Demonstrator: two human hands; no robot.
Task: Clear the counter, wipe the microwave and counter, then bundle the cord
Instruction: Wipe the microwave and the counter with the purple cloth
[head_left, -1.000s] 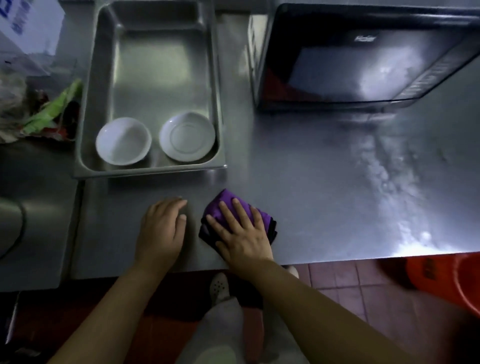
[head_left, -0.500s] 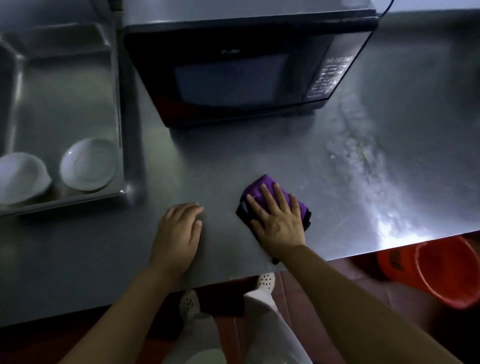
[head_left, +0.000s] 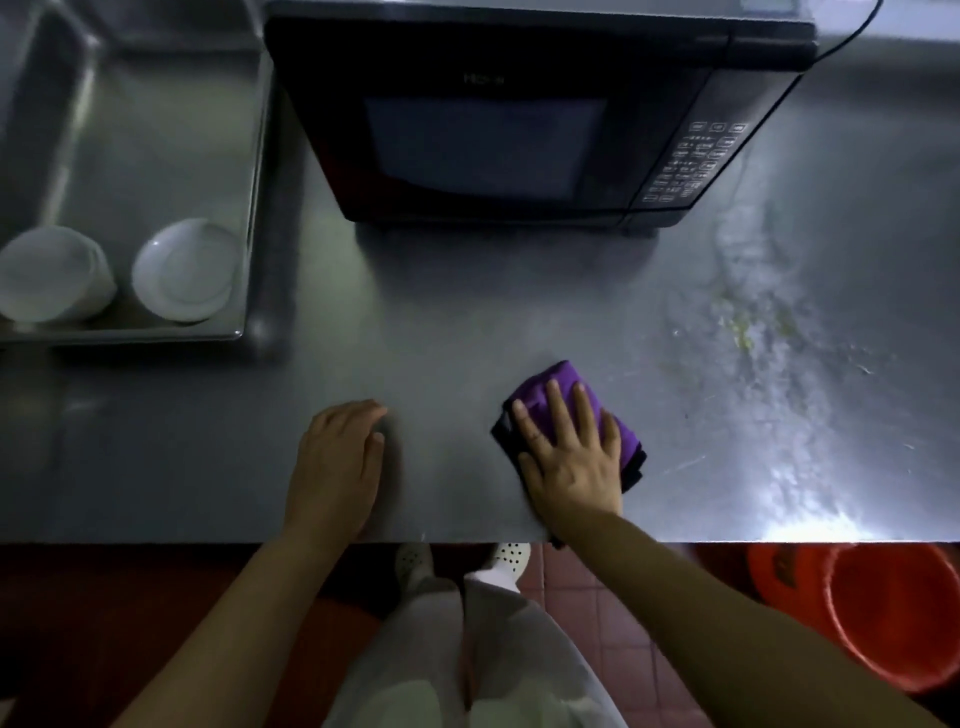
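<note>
Steel table (head_left: 467, 322) is seen carrying one black microwave (head_left: 519, 119), its cord (head_left: 852, 31) trailing off at the back right, and one metal tray (head_left: 249, 218) at the left holding two white bowls (head_left: 52, 280) (head_left: 184, 270). One purple cloth (head_left: 566, 379) is pressed flat near the table's front edge by the right hand (head_left: 571, 457), fingers straight and spread over it. The left hand (head_left: 337, 462) is laid palm-down on bare steel (fingers loosely bent, nothing held). One red bucket (head_left: 893, 618) is visible on the floor.
</note>
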